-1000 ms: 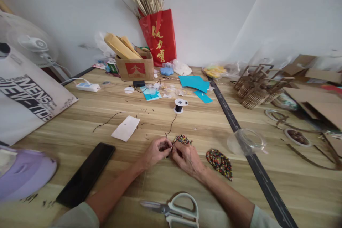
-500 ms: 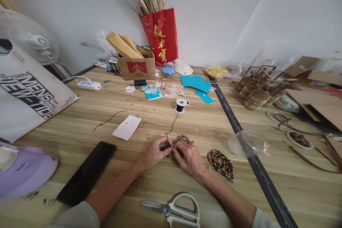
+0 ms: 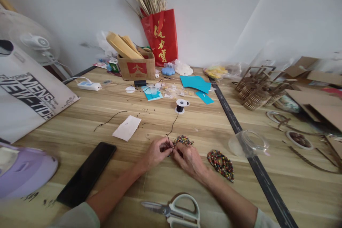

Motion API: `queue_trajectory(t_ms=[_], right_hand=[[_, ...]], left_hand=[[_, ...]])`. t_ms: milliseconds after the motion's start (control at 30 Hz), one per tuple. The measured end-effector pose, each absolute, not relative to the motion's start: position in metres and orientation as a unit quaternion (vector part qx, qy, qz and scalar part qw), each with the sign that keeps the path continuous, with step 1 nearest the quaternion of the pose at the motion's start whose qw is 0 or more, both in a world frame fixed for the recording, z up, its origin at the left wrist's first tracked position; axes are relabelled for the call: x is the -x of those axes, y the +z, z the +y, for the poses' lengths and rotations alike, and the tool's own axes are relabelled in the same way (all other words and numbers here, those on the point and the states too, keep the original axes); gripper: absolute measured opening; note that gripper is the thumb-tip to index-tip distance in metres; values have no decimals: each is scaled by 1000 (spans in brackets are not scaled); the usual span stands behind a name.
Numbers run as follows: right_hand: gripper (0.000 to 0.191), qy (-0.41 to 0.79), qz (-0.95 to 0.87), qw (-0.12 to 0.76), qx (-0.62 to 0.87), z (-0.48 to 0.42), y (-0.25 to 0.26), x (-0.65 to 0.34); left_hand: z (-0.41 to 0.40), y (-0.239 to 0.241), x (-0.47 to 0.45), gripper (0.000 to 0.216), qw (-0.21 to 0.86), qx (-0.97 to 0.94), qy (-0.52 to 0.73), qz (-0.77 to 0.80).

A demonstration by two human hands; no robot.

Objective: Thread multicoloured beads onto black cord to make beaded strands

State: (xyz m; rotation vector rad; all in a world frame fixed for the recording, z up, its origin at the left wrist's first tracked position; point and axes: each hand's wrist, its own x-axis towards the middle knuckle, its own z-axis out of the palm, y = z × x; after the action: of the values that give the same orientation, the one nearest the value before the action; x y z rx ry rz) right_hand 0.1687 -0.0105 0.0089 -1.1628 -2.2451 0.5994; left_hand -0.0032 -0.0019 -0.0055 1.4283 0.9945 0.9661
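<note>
Thumb and fingers of my left hand are closed in a pinch on a black cord, which runs up to a white spool. Close against it, my right hand pinches at the same spot, on the cord as far as I can make out. The fingertips hide the exact point of grip. Just behind the right hand lie multicoloured beads. A looped string of beads rests to the right. Scissors with pale handles lie in front of me, blades pointing left.
A black phone and white paper lie left of my hands. Beyond the spool are blue cards and a cardboard box. A clear plastic container and woven baskets stand to the right.
Both hands stay almost in place, still pinched together. The small beaded piece seen under the fingertips earlier is now harder to see.
</note>
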Motion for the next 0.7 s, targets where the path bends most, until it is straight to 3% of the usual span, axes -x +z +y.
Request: queue_trajectory(t_ms=[267, 700], right_hand=[[16, 306, -785, 268, 467, -11, 12, -167], [19, 257, -816, 250, 454, -9, 8, -171]], left_hand=[[-2, -3, 5, 5, 510, -617, 413, 435], [2, -8, 7, 13, 549, -595, 415, 414]])
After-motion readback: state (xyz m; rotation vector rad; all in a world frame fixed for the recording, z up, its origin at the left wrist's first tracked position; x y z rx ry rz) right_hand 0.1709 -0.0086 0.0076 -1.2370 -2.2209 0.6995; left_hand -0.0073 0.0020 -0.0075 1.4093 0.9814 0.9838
